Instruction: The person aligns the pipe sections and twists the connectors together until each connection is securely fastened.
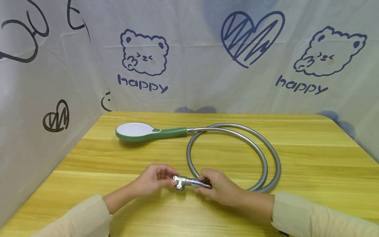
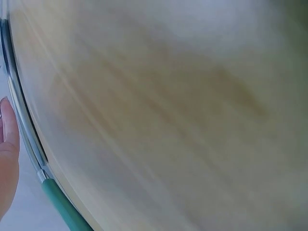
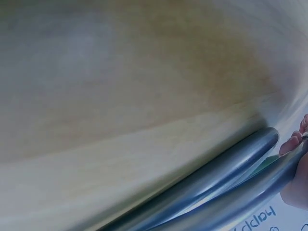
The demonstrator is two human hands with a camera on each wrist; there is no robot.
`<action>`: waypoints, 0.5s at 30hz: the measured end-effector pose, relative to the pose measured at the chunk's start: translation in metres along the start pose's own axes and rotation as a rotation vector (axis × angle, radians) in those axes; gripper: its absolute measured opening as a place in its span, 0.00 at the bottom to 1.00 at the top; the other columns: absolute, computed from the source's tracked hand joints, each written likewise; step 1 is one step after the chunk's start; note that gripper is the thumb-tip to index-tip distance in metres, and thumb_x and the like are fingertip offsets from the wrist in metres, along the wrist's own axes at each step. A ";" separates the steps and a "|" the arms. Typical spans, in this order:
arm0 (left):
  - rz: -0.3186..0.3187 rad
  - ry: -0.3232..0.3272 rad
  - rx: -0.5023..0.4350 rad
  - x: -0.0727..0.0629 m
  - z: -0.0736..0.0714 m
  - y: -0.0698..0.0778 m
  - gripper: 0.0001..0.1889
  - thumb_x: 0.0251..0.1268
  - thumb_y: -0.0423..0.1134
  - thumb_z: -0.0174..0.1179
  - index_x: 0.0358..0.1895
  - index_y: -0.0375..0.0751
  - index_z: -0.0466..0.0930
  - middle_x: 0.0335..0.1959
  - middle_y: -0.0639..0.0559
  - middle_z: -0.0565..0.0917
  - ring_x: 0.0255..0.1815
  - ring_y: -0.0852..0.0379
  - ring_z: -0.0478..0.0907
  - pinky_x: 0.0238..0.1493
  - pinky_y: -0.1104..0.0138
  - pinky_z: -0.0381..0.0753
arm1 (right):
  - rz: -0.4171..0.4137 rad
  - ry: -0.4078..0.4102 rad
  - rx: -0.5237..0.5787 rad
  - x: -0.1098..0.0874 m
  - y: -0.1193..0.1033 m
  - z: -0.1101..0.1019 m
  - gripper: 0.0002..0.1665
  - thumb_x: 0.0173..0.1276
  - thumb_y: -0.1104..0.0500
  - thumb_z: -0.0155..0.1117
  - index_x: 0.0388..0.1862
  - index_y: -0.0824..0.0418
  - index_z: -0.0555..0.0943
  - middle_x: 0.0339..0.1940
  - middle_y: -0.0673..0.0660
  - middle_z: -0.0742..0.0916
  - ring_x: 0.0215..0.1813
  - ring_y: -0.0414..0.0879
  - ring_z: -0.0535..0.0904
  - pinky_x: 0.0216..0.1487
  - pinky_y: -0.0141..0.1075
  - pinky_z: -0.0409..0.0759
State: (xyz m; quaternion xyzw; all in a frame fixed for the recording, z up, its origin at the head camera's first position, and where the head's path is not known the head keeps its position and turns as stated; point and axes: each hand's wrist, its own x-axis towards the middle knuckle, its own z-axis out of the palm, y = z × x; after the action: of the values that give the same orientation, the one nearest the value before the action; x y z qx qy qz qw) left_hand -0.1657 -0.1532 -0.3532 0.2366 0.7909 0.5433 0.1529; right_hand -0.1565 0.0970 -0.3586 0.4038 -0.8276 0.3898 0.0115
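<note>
On the near tabletop (image 1: 314, 158): left hand (image 1: 154, 180), fingers pinching a silvery T-shaped fitting (image 1: 179, 182); right hand (image 1: 221, 186), fingers gripping the metal connector (image 1: 196, 183) in line with it, the step seemingly coupling or uncoupling, next calling for a steady fitting and turned connector. Behind: grey hose (image 1: 278, 164), looped; green-and-white shower head (image 1: 139, 132). Farthest: cloth backdrop (image 1: 195, 75), "happy" legible twice beneath bear drawings (image 1: 145, 52); no brand readable.

Glossy metal on the fitting (image 1: 180, 181), and the hose (image 1: 277, 166) gleams, smooth and metallic! Over to the shower head (image 1: 148, 135): slick plastic, its spray plate (image 1: 133, 128) looking matt. Wood-grained table (image 1: 118, 158), smooth with a soft sheen; matt cloth sleeves (image 1: 86, 217), creased fabric backdrop (image 1: 195, 69).
</note>
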 end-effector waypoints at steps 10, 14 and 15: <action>-0.014 -0.002 0.003 0.000 0.002 0.005 0.13 0.56 0.29 0.62 0.43 0.23 0.77 0.38 0.34 0.82 0.34 0.60 0.79 0.38 0.73 0.82 | -0.046 -0.034 0.004 -0.001 0.002 -0.005 0.08 0.62 0.60 0.64 0.31 0.62 0.75 0.23 0.49 0.78 0.25 0.28 0.65 0.20 0.22 0.70; -0.013 -0.004 0.008 0.000 0.002 0.006 0.13 0.56 0.28 0.62 0.43 0.23 0.77 0.38 0.34 0.82 0.34 0.60 0.79 0.39 0.73 0.82 | -0.056 -0.053 -0.007 -0.002 0.002 -0.007 0.08 0.64 0.59 0.62 0.32 0.62 0.75 0.24 0.49 0.78 0.26 0.28 0.65 0.21 0.22 0.71; -0.012 -0.004 0.010 0.000 0.003 0.006 0.13 0.56 0.28 0.62 0.43 0.23 0.77 0.38 0.34 0.82 0.34 0.60 0.79 0.39 0.73 0.82 | -0.056 -0.056 -0.014 -0.002 0.002 -0.007 0.08 0.64 0.58 0.62 0.33 0.62 0.76 0.24 0.49 0.78 0.26 0.28 0.65 0.22 0.22 0.70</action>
State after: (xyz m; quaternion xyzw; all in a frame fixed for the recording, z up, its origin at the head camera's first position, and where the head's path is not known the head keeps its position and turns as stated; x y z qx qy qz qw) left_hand -0.1635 -0.1491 -0.3485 0.2338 0.7946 0.5380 0.1565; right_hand -0.1584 0.1036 -0.3559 0.4373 -0.8187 0.3721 0.0021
